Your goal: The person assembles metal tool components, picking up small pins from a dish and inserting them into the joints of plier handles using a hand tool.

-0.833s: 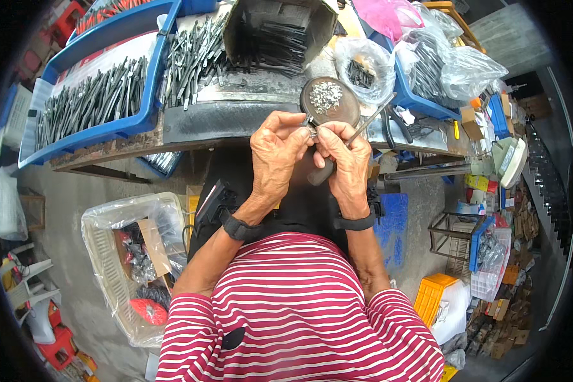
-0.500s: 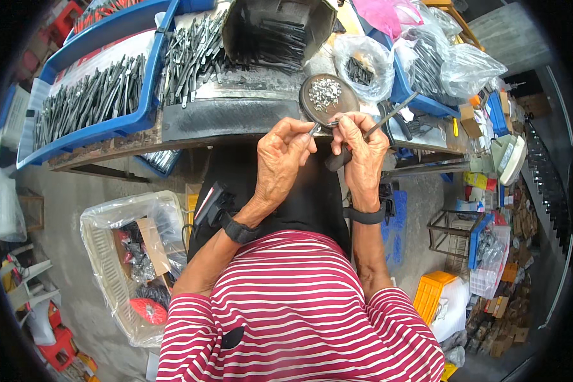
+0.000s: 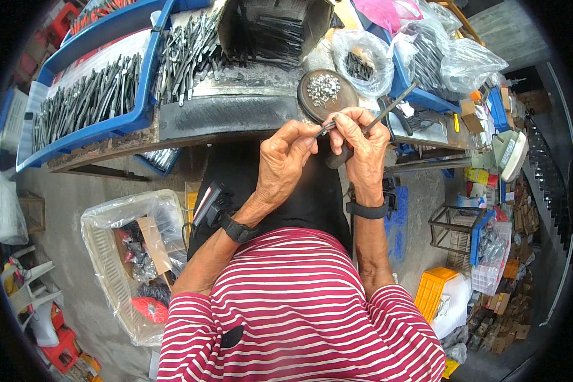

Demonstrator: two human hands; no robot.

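Note:
My left hand is closed in a pinch on a thin dark metal piece, held just off the bench's front edge. The fingertips of my right hand meet the piece's other end. Also in my right hand is a tool with a dark rounded handle and a long thin metal shaft, which points up to the right. The shaft's exact kind is unclear. Just beyond my fingers stands a round brown dish with a heap of small shiny metal parts.
A blue tray of dark slim metal pieces stands at the left, more lying loose beside it. An open box of dark pieces is at the back. Clear plastic bags sit at the right. A cream crate stands on the floor.
The thin piece between my fingertips now looks darker and slightly turned. Both hands stay almost in place, and the tool's shaft has tilted slightly more upright.

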